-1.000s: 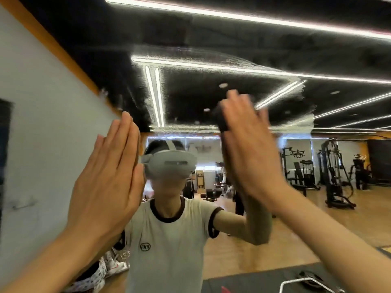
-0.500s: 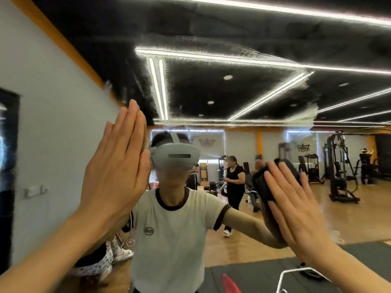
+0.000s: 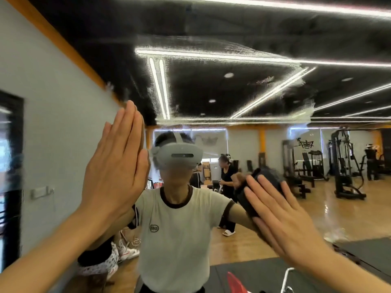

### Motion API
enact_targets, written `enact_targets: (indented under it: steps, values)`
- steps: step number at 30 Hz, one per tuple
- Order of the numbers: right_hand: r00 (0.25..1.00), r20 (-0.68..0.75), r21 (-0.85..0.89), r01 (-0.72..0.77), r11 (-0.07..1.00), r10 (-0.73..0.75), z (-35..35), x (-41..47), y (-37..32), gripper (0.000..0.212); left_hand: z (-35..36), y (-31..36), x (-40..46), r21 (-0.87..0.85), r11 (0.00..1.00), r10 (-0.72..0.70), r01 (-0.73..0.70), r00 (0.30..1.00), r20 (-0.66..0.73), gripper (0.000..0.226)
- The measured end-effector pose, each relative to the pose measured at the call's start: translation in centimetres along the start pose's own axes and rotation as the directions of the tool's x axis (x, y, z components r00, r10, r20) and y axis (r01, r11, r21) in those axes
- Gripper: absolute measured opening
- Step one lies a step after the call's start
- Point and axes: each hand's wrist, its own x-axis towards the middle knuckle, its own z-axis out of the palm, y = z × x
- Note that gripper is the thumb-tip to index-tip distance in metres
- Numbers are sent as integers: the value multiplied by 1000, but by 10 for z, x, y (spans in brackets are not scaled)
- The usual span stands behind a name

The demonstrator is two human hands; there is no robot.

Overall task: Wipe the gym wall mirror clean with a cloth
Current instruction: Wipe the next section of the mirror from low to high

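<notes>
Here, the dark cloth (image 3: 259,193) is pressed flat against the wall mirror (image 3: 232,92) under the right hand (image 3: 281,218), low and right of centre on the glass, beside the reflected figure of the person. The cloth is bunched; its long axis is judged to run diagonally, from lower left to upper right, in line with the fingers. The right hand is held open, fingers straight and slightly spread, and the cloth is pushed rather than gripped. The left hand (image 3: 114,176) is also held open, fingers straight and together pointing upward, apparently braced on the glass, and nothing is held by it. A hazy smeared band (image 3: 232,49) is seen across the upper glass. Because the cloth is only pressed, it could slip from under the palm. The bare left palm is likely to leave fresh prints.
</notes>
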Motion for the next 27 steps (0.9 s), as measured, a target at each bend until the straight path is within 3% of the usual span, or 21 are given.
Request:
enact_targets:
  steps: [2,6,9,13,16,19,23,25,27]
  values:
    - [1000,8,18,5,1000,-5,-6,32,23,54,-2,-1,1,-18,1000,11,-10,1000,22,62]
    - [948,-150,131,-262,956,280,-20,142,63,53,-10,-9,-7,-23,999,36,-36,999,32,62]
    - [906,-178,143,-362,921,384,-12,147,46,54,-16,-22,-23,-3,1000,26,-26,1000,-3,60]
    - [990,-69,34,-121,992,123,0,49,-6,54,1,-45,-37,-23,999,-23,23,1000,-8,61]
    - [999,-4,-29,33,999,-33,-5,33,4,54,16,-55,-39,-92,995,-45,50,997,61,66]
    - [993,-77,52,-91,995,95,-11,112,30,55,14,-54,-40,-91,995,-39,44,998,54,65]
    - [922,-209,123,-306,944,326,-18,192,34,55,-6,-41,-37,-10,1000,-7,7,1000,27,61]
    - [934,-180,120,-289,950,307,-12,166,13,56,-13,-36,-36,10,1000,-9,9,1000,24,61]
    - [973,-115,66,-191,979,198,-6,112,-17,57,-11,-37,-37,-5,1000,-28,28,999,39,62]
